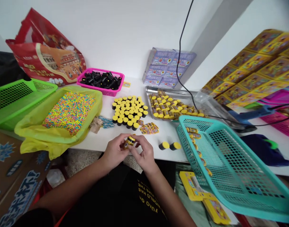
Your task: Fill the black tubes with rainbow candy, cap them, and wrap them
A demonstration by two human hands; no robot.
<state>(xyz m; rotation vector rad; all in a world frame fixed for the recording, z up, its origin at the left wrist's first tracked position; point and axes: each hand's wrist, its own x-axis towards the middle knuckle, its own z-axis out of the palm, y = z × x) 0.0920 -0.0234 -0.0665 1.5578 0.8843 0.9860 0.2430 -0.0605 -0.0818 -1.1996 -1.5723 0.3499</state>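
Observation:
Close to the table's front edge, my left hand (pixel 116 148) and my right hand (pixel 144 152) meet around a small yellow-lidded canister (pixel 129 140). Printed yellow wrapping shows on its side, and fingers cover part of it. Both hands are closed on it. Just beyond them lie loose printed labels (pixel 149 128) in a small spread pile. Behind stands a cluster of black canisters with yellow lids (pixel 129 110), packed upright. Two more black canisters (pixel 169 145) with yellow lids are to the right of my right hand.
A turquoise basket (pixel 229 132) with several wrapped canisters overhangs the table at right. Behind it, a metal tray (pixel 150 91) holds more. At left are a yellow-lined tub (pixel 99 102) of coloured candy beads and a pink basket (pixel 106 91) of black parts. A black cable (pixel 179 47) hangs down.

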